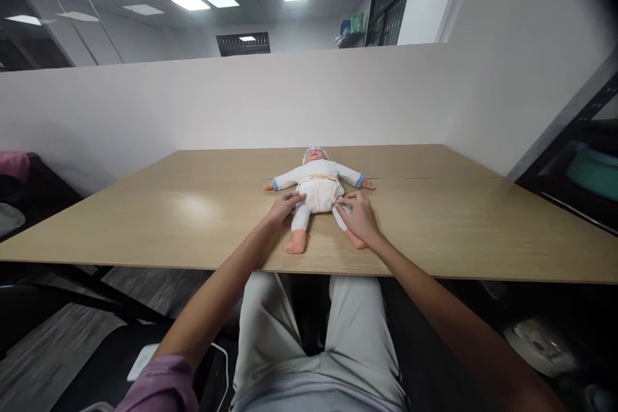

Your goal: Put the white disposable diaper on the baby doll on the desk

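Observation:
A baby doll (pixel 313 169) in white clothes with blue cuffs and a patterned cap lies on its back on the table, arms spread and feet toward me. Around its hips, over the clothes, sits a white diaper (pixel 319 195) with orange-yellow lines. My left hand (pixel 286 205) rests at the diaper's left edge, fingers stretched out along the doll's hip and thigh. On the other side, my right hand (pixel 358 214) pinches the diaper's edge by the leg opening between thumb and fingertips. The pinched edge is partly hidden by my fingers.
The wooden table (pixel 193 232) reaches back to a low white wall (pixel 270 103) with glass above it. A dark shelf unit (pixel 579 167) stands at the right. Dark seating with a pink cloth (pixel 14 166) is at the left. My legs are under the table's front edge.

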